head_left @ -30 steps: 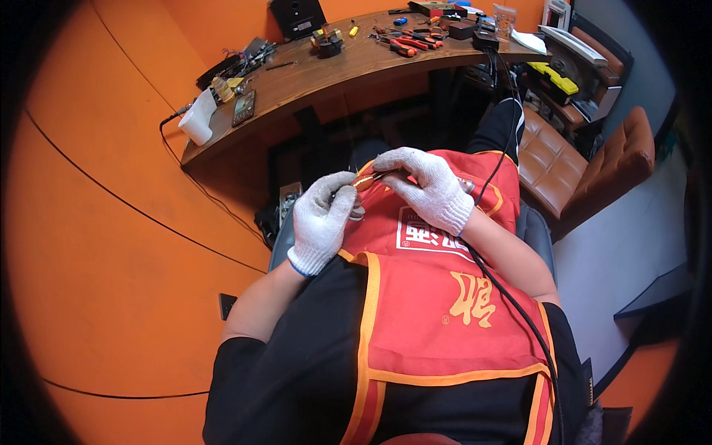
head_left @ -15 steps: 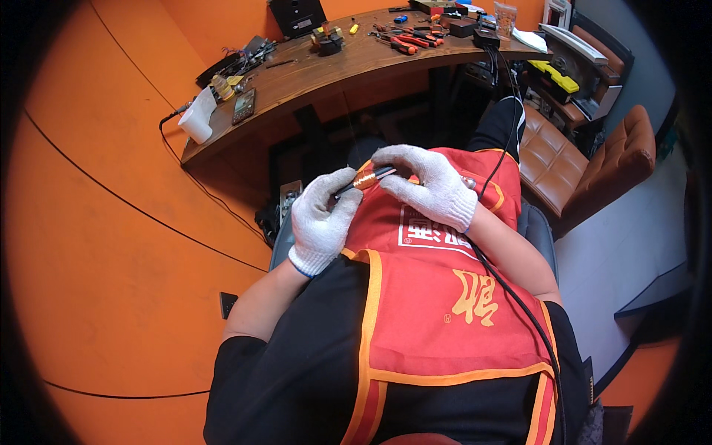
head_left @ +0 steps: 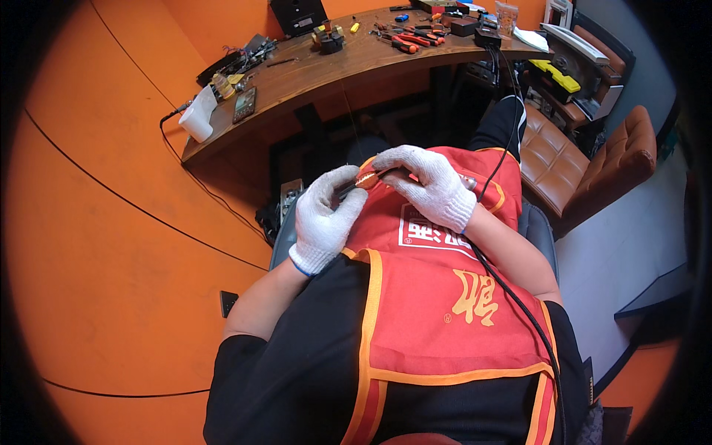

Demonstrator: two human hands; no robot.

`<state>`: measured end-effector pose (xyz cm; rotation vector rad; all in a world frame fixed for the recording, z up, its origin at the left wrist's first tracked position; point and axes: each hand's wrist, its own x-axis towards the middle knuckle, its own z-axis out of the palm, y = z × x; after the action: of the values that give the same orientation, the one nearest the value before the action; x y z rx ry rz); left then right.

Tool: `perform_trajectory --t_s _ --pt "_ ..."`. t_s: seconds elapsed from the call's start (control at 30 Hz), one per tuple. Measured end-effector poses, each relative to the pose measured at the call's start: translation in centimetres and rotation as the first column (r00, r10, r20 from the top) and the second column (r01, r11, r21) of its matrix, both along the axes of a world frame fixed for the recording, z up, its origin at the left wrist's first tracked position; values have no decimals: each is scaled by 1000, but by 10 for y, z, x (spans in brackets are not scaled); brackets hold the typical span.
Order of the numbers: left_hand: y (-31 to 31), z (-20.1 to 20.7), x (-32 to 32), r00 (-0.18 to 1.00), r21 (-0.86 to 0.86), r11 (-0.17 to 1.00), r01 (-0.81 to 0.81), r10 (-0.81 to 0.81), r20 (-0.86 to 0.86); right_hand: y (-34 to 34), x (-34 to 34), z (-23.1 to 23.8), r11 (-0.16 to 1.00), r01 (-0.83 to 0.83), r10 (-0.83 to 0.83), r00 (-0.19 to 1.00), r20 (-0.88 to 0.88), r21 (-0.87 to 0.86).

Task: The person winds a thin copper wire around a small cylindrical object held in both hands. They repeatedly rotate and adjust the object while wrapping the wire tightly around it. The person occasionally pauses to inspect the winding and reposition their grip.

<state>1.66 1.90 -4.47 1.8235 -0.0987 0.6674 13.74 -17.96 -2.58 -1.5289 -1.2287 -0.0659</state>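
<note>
Both my hands wear white knitted gloves and meet over my lap, in front of a red apron [head_left: 437,297] with orange trim. My left hand [head_left: 328,215] pinches a slim dark piece [head_left: 345,191] between thumb and fingers. From the fingertips of my right hand [head_left: 432,187] sticks out a similar thin dark piece [head_left: 386,173]. Gloves cover most of both pieces, so I cannot tell their kind or whether they are joined. Beside my right wrist a small silvery round part [head_left: 469,182] lies on the apron.
A black cable [head_left: 519,304] crosses the apron past my right forearm. Ahead stands a curved wooden table [head_left: 311,85] with several red-handled pliers [head_left: 406,46], a paper roll [head_left: 197,122] and a dark handheld device [head_left: 244,105]. A brown padded chair [head_left: 556,167] is at the right.
My left hand has shifted slightly right and up, closer to my right hand. The dark piece at my right fingertips has turned a little. Both hands keep their pinch.
</note>
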Motion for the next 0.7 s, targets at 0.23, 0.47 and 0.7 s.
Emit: perform_trajectory --t_s 0.23,0.47,0.7 --pt "6 4 -1 929 -365 912 187 -285 -235 3 5 -4 998 -21 18 998 65 55" --pt "3 6 1 954 -376 914 150 -234 -186 3 1 -2 994 77 -89 984 156 77" --pt "1 1 1 993 -169 985 40 -58 -102 -6 -7 11 996 37 -46 993 -109 -83"
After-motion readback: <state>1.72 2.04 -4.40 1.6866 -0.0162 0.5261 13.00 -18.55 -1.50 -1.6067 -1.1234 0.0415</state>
